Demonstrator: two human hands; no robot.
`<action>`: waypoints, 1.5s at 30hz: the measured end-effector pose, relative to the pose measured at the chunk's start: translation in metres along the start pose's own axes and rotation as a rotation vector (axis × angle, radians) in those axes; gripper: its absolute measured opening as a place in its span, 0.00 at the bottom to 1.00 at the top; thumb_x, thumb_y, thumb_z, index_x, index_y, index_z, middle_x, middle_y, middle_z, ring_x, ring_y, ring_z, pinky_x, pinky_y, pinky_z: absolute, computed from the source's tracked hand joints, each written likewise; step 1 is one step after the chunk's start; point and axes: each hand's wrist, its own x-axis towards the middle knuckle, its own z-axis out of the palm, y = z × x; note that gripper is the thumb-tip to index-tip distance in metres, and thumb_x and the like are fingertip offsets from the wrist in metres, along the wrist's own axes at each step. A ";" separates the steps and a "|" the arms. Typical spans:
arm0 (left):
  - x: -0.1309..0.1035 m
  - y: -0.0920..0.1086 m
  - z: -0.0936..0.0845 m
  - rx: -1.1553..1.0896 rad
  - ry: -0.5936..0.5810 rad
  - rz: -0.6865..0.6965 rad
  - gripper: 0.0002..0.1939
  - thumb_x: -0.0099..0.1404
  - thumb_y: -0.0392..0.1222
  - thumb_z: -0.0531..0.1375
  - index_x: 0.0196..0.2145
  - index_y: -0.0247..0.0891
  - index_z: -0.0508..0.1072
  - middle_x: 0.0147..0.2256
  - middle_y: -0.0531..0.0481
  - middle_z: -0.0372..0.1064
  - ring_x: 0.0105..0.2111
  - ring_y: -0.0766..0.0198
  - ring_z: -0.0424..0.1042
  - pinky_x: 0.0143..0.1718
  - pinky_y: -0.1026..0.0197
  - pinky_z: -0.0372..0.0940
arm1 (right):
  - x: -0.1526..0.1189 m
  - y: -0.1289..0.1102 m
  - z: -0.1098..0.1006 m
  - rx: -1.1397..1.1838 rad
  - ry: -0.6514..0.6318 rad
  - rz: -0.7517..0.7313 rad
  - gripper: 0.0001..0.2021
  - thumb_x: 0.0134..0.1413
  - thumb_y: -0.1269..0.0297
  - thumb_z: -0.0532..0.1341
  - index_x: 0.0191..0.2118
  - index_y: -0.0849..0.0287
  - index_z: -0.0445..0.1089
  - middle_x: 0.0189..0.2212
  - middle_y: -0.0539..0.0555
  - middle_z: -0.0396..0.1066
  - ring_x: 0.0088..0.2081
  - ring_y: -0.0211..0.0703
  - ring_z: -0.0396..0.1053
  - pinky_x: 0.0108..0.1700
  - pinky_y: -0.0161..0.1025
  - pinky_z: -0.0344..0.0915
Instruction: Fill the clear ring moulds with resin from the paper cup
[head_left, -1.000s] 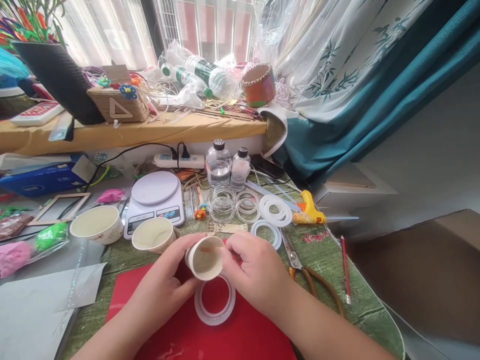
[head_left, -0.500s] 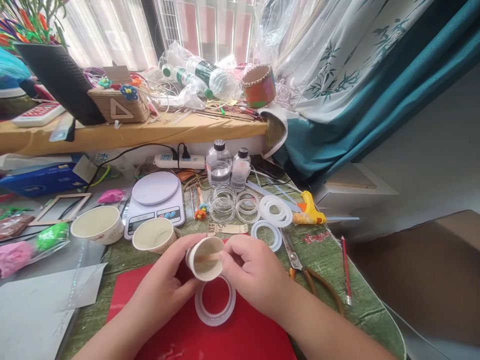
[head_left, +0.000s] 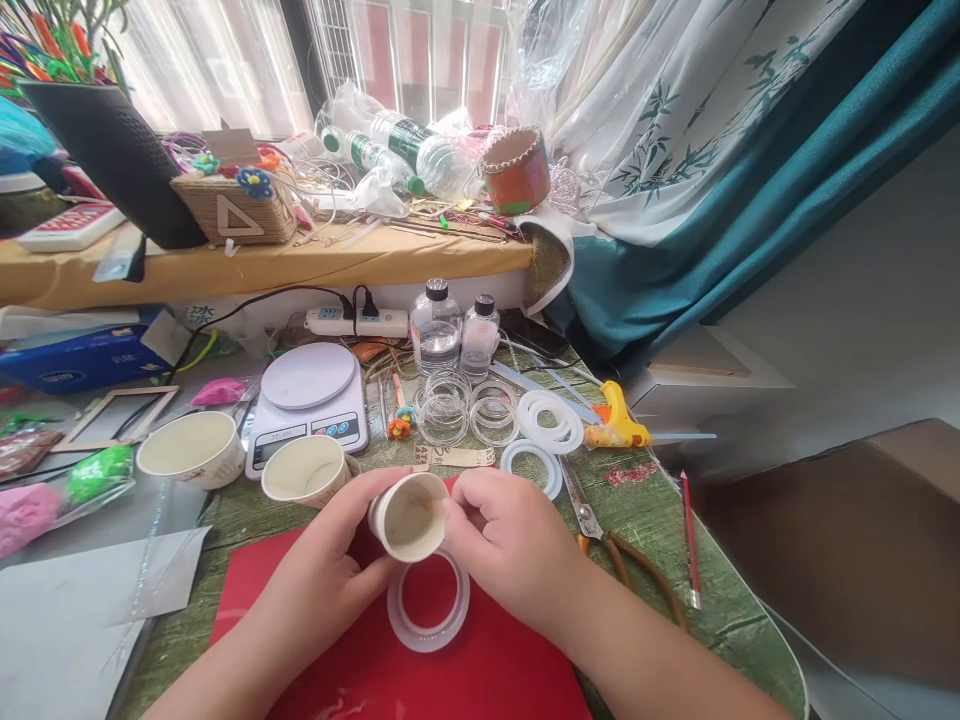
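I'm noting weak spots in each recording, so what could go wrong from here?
1. The left hand holds a small paper cup with its mouth tipped toward the camera, close to the whitish ring on the red sheet; any liquid inside might spill onto them.
2. The right hand is at that cup's rim, so a slip could jolt it.
3. A second cup stands right by the left hand and could be knocked over.

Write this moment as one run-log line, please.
left hand: holding tilted paper cup | right hand: at cup's rim | white ring: lying on red sheet
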 end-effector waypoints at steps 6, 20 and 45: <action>0.001 -0.002 0.000 -0.004 -0.006 -0.009 0.24 0.71 0.50 0.69 0.63 0.51 0.76 0.61 0.46 0.82 0.58 0.48 0.84 0.57 0.50 0.80 | -0.001 0.000 0.001 0.015 -0.011 -0.024 0.16 0.67 0.65 0.59 0.27 0.54 0.56 0.24 0.46 0.61 0.28 0.39 0.59 0.32 0.38 0.52; 0.001 -0.001 0.000 -0.001 0.008 0.015 0.23 0.71 0.49 0.69 0.62 0.52 0.77 0.61 0.46 0.82 0.56 0.48 0.84 0.58 0.51 0.80 | -0.003 -0.002 0.000 -0.014 -0.004 -0.051 0.17 0.66 0.67 0.59 0.27 0.54 0.53 0.23 0.46 0.60 0.27 0.39 0.57 0.31 0.39 0.50; -0.002 0.000 0.000 -0.011 0.059 0.041 0.24 0.71 0.49 0.70 0.63 0.52 0.76 0.61 0.46 0.82 0.59 0.47 0.83 0.59 0.48 0.80 | -0.002 0.001 0.001 0.036 0.021 -0.063 0.17 0.69 0.65 0.58 0.27 0.54 0.56 0.24 0.47 0.62 0.28 0.39 0.60 0.32 0.38 0.52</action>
